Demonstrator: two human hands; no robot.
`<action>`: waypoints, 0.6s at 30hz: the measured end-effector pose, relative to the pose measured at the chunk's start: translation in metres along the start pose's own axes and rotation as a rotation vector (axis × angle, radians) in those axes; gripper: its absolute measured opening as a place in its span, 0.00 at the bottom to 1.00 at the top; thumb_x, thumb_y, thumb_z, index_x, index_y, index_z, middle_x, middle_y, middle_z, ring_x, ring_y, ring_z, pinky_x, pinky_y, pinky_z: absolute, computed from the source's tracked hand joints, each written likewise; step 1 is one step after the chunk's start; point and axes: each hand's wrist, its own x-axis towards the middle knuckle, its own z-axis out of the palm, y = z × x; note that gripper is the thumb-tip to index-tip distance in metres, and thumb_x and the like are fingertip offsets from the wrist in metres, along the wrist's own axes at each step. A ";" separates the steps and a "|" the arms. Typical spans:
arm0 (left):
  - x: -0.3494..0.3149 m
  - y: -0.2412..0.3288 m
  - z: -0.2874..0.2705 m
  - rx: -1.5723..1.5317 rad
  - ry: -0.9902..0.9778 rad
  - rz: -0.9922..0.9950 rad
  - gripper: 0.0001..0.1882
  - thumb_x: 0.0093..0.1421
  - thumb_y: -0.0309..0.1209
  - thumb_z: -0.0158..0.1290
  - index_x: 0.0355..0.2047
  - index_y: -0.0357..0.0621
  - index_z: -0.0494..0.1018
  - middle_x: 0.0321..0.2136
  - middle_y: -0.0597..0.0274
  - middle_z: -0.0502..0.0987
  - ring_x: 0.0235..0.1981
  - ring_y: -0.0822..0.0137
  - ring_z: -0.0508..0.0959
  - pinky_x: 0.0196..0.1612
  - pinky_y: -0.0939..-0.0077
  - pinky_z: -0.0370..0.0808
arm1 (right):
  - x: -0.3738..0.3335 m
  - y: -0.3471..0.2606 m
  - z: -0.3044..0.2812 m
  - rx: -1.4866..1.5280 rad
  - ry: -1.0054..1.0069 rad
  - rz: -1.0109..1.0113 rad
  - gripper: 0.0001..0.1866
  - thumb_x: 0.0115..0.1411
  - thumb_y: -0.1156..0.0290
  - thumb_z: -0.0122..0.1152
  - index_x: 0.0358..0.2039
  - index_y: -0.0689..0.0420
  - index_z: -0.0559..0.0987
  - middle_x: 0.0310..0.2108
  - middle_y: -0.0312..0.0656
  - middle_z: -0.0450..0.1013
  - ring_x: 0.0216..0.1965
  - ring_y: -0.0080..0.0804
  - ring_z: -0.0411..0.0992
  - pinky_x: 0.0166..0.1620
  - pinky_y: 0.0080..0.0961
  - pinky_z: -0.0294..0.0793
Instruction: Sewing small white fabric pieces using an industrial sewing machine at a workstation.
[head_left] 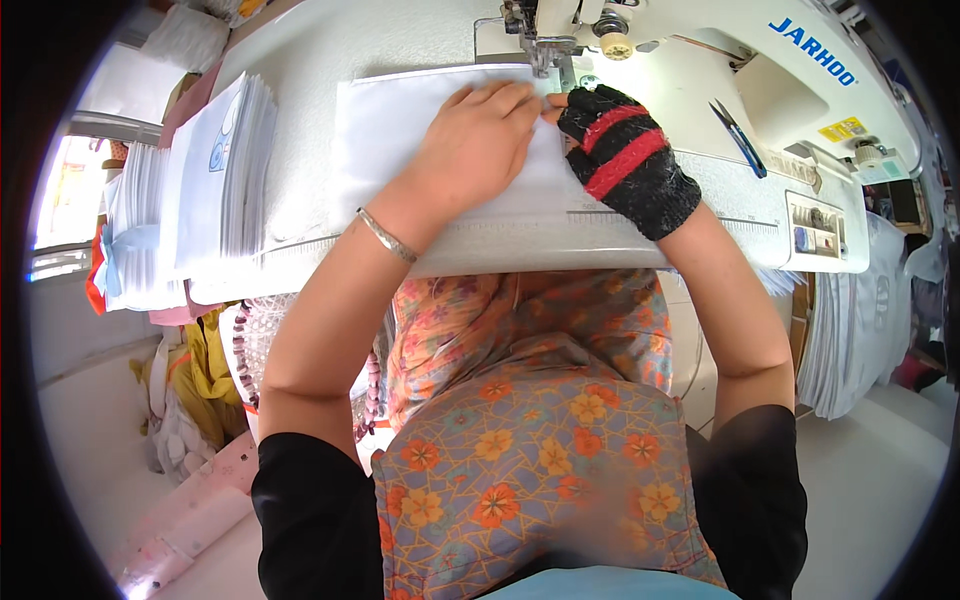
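A white fabric piece [385,130] lies flat on the sewing machine bed, its far right corner close to the presser foot [545,58]. My bare left hand [485,140] rests on top of it, palm down with the fingers stretched forward. At the right edge of the fabric, my right hand [630,155], in a black fingerless glove with red stripes, has its fingers curled in. Its thumb and fingertip meet at the fabric's edge just below the presser foot; the other fingertips are hidden under the glove.
Stacks of white fabric pieces [215,180] stand at the left. Blue-black thread snips [740,140] lie on the right of the bed, near a small compartment [816,228] holding bobbins. The machine head [790,60] overhangs the far right. More white pieces [850,310] hang at the right.
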 end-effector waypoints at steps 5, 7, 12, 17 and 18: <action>-0.002 0.003 -0.003 0.010 0.037 0.037 0.15 0.56 0.23 0.51 0.45 0.40 0.76 0.48 0.58 0.77 0.52 0.58 0.76 0.56 0.61 0.72 | -0.003 0.004 0.001 -0.046 0.026 -0.035 0.20 0.50 0.79 0.57 0.46 0.58 0.79 0.49 0.46 0.75 0.48 0.48 0.73 0.54 0.39 0.73; -0.003 0.000 -0.004 -0.013 0.037 0.083 0.16 0.53 0.21 0.52 0.43 0.40 0.77 0.48 0.59 0.78 0.50 0.58 0.77 0.53 0.62 0.74 | -0.002 0.002 -0.003 -0.033 0.008 -0.026 0.20 0.50 0.79 0.56 0.46 0.58 0.79 0.50 0.46 0.75 0.48 0.48 0.73 0.54 0.39 0.73; 0.001 -0.007 -0.002 -0.018 0.060 0.068 0.17 0.51 0.20 0.52 0.43 0.41 0.78 0.46 0.60 0.78 0.49 0.58 0.78 0.53 0.63 0.74 | -0.002 -0.001 -0.002 -0.028 0.011 -0.026 0.19 0.49 0.80 0.56 0.44 0.58 0.78 0.50 0.46 0.75 0.48 0.49 0.73 0.53 0.39 0.73; 0.009 -0.024 0.001 -0.018 0.069 0.051 0.18 0.51 0.20 0.51 0.43 0.41 0.78 0.47 0.61 0.78 0.49 0.58 0.78 0.53 0.64 0.74 | 0.001 0.002 0.001 -0.028 -0.004 -0.030 0.20 0.49 0.81 0.56 0.45 0.59 0.77 0.50 0.47 0.75 0.47 0.49 0.73 0.53 0.40 0.72; 0.011 -0.027 0.002 -0.012 0.065 0.047 0.18 0.52 0.20 0.50 0.44 0.41 0.78 0.47 0.61 0.78 0.50 0.59 0.77 0.54 0.64 0.74 | 0.003 0.000 -0.001 -0.024 -0.007 -0.035 0.20 0.49 0.81 0.56 0.45 0.59 0.77 0.50 0.47 0.75 0.47 0.49 0.73 0.53 0.40 0.72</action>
